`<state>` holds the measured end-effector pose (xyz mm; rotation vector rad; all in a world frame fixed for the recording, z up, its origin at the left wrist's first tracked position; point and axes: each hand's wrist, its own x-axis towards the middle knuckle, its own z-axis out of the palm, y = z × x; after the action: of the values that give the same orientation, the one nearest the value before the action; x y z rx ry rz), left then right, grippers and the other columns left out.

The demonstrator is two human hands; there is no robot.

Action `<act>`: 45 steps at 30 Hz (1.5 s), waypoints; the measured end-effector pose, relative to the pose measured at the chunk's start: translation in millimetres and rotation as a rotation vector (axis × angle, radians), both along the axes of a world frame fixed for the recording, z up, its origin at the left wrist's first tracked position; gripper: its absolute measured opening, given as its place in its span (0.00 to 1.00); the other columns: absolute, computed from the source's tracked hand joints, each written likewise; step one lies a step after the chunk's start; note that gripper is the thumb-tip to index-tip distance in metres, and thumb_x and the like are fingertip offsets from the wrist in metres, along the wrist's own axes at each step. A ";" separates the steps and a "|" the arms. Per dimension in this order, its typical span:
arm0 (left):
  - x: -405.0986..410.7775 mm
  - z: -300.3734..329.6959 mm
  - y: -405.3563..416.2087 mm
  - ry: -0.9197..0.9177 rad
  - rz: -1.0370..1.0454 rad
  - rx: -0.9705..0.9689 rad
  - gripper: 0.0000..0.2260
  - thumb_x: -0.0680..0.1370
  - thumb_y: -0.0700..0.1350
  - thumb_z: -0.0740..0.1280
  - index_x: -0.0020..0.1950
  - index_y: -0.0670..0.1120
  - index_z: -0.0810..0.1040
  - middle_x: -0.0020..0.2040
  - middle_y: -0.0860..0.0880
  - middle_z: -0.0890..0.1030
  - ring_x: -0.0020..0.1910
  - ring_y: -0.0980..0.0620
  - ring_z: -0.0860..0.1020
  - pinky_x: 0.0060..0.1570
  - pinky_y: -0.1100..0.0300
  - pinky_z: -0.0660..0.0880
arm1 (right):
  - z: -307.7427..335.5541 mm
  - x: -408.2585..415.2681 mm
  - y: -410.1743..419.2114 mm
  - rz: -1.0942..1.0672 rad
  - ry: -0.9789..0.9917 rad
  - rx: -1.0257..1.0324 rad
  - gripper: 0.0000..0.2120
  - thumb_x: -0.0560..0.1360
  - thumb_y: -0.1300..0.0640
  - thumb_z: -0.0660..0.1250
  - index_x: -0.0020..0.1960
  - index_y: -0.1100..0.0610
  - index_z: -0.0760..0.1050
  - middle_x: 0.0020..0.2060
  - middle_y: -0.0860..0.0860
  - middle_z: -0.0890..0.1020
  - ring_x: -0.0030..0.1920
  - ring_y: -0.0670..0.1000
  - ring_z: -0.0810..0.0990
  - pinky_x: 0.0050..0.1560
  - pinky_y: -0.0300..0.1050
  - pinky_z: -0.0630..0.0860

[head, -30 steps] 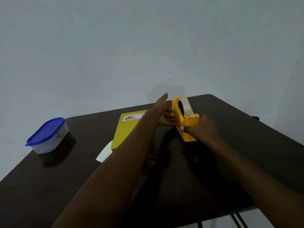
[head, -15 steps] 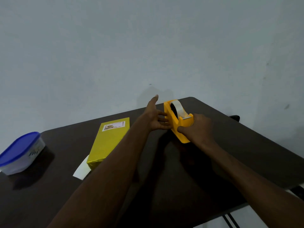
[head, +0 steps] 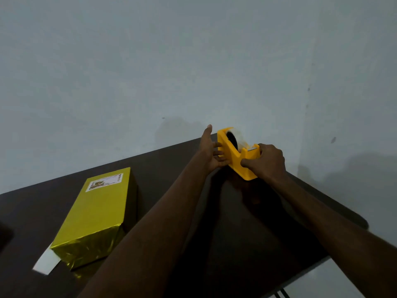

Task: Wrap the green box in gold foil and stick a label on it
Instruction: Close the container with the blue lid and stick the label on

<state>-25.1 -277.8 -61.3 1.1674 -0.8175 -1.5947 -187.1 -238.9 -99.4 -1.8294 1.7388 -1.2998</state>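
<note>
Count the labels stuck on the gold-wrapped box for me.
1. The label sits on the top face of the gold-wrapped box, at its far end. The box's underside and far faces are hidden, so another there cannot be ruled out.

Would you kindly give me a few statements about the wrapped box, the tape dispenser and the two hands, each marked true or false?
1. The box is wrapped in gold foil and bears a label at its far end. True.
2. The left hand grips the box. False: its straight fingers touch the side of the yellow tape dispenser.
3. The right hand holds the dispenser's near end, by the cutter. True.
4. The dispenser stands on top of the box. False: it stands on the dark table, apart from the box.
5. A white strip of paper lies at the box's near corner. True.
</note>
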 end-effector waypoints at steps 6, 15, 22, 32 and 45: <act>-7.3 -4.2 -6.5 0.003 0.013 -0.017 0.40 0.76 0.69 0.57 0.76 0.40 0.63 0.72 0.36 0.67 0.68 0.36 0.69 0.64 0.40 0.71 | -1.5 -9.6 -13.5 0.018 0.017 0.047 0.20 0.63 0.47 0.78 0.47 0.58 0.78 0.44 0.55 0.82 0.44 0.57 0.80 0.40 0.46 0.73; 24.2 5.5 11.0 -0.106 -0.018 -0.118 0.37 0.78 0.68 0.55 0.73 0.39 0.66 0.69 0.34 0.69 0.67 0.37 0.70 0.65 0.41 0.72 | 23.5 0.8 -4.5 -0.043 0.026 -0.074 0.30 0.72 0.39 0.70 0.66 0.58 0.74 0.61 0.57 0.80 0.61 0.58 0.78 0.58 0.50 0.73; 106.2 47.2 57.1 -0.357 0.045 -0.208 0.31 0.80 0.65 0.53 0.68 0.41 0.73 0.62 0.37 0.75 0.63 0.40 0.74 0.59 0.48 0.76 | 50.8 74.5 25.9 0.085 0.111 -0.303 0.19 0.73 0.46 0.69 0.59 0.57 0.77 0.51 0.54 0.83 0.54 0.55 0.79 0.50 0.42 0.68; 231.2 36.1 165.6 -1.453 0.167 -0.323 0.18 0.81 0.52 0.61 0.64 0.41 0.77 0.62 0.42 0.78 0.60 0.44 0.75 0.56 0.54 0.71 | 46.2 205.8 81.2 0.491 0.122 -0.126 0.11 0.74 0.50 0.69 0.50 0.57 0.78 0.45 0.52 0.82 0.47 0.52 0.80 0.49 0.50 0.78; 271.7 -21.3 186.7 -1.405 0.260 -0.311 0.21 0.83 0.50 0.57 0.71 0.38 0.67 0.72 0.40 0.65 0.69 0.43 0.68 0.62 0.55 0.65 | 19.1 281.7 102.2 0.622 0.298 0.043 0.23 0.83 0.51 0.57 0.75 0.58 0.63 0.66 0.57 0.75 0.59 0.55 0.76 0.49 0.42 0.67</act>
<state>246.6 -91.2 -82.6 1.9953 -1.5857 -0.1994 94.6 -136.6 -80.3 -2.3616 1.1352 -0.7636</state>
